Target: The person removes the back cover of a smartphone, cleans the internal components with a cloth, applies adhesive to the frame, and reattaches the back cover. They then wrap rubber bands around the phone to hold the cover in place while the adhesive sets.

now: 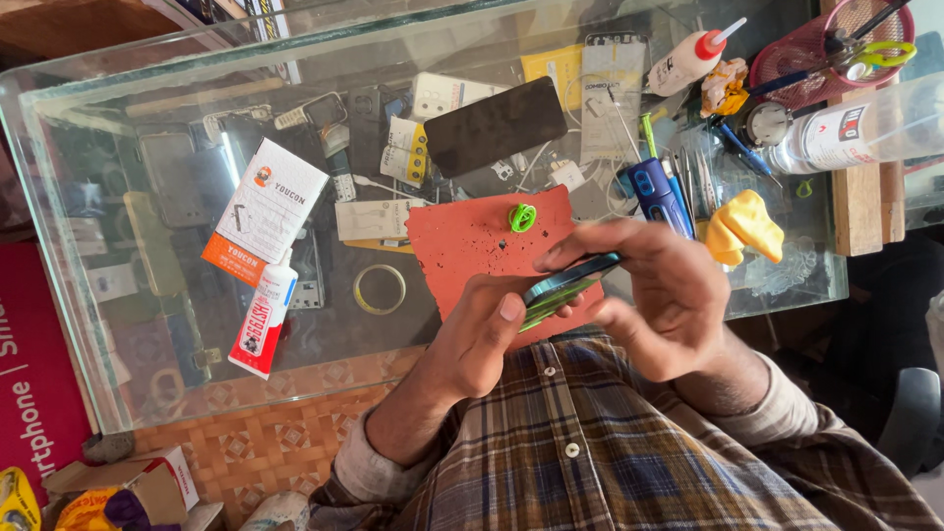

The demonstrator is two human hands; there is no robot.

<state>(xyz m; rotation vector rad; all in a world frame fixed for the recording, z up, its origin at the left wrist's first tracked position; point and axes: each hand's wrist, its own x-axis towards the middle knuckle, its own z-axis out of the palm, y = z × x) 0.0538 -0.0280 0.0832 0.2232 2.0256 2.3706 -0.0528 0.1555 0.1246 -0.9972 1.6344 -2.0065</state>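
Red mat [472,246] under hands' phone [565,285]; glue tube [264,315] near.

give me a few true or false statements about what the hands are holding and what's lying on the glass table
1. Both hands grip a phone edge-on: the left hand from below, the right hand from above. True.
2. The phone lies flat on the red mat. False: it is held above the red mat.
3. A green ring sits on the red mat. True.
4. The white glue tube with a red label stands upright. False: it lies on its side on the glass table.
5. A yellow cloth lies right of the hands. True.
6. The dark phone on the glass is held by a hand. False: no hand touches it.
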